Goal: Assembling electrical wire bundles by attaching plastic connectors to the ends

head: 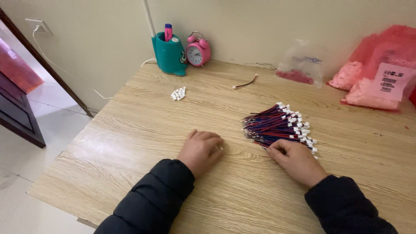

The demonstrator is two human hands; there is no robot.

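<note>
A wooden worktop [151,125] carries a wire bundle [277,125]; beyond it lie pink bags [377,82], left a clock [198,50]. The right hand [297,160] fingers its near edge, grip loosely open. The left hand [199,149] rests curled, contents hidden.

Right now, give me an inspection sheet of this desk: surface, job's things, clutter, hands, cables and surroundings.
Surface: light wood-grain table, bare in the middle.
Job's things: fanned bundle of red and blue wires with white plug ends; small pile of white plastic connectors; one loose wire.
Clutter: teal pen holder, pink alarm clock, clear bag of red parts, red bags of pink parts.
Hands: left hand curled on the table; right hand touching the bundle's near edge.
Cables: white cord running down from a wall socket.
Surroundings: cream wall, pale tiled floor, dark door frame.
</note>
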